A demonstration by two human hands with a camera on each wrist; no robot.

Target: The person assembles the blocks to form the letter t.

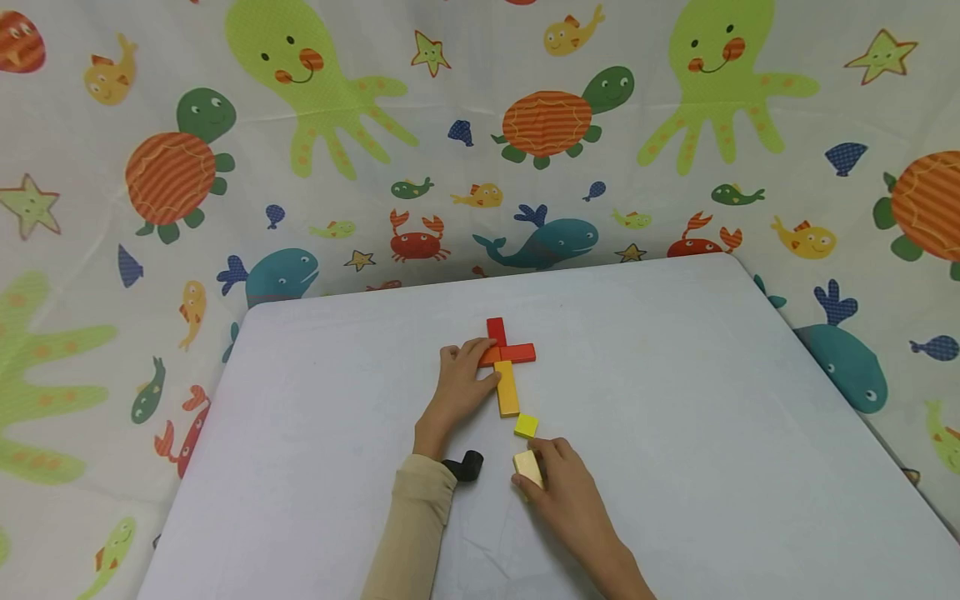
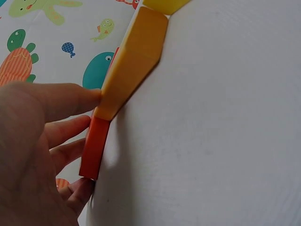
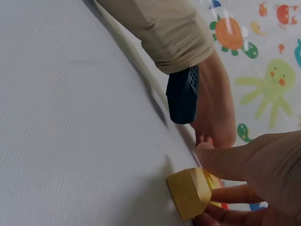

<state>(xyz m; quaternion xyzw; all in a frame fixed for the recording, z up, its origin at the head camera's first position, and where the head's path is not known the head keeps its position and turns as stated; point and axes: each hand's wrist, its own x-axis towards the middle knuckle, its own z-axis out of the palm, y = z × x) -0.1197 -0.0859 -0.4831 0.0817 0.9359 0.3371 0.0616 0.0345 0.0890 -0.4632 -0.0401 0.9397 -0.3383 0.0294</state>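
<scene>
On the table, my left hand [image 1: 459, 385] touches a line of toy blocks. Its thumb meets the side of the long yellow-orange block [image 1: 507, 389], and its other fingers lie at the short orange block [image 2: 95, 147], partly covering it in the head view. Two red blocks adjoin that one: one points away [image 1: 497, 332], one lies to the right [image 1: 518, 353]. A small yellow block [image 1: 527, 426] sits at the near end of the line. My right hand [image 1: 568, 492] pinches a pale wooden block [image 1: 528, 468] between thumb and fingers, just nearer than the yellow block.
A white-covered table [image 1: 315, 400] carries the blocks. Behind it hangs a curtain [image 1: 465, 75] printed with sea animals. A black wrist device [image 1: 467, 467] juts from the left sleeve [image 1: 420, 508], close to the right hand.
</scene>
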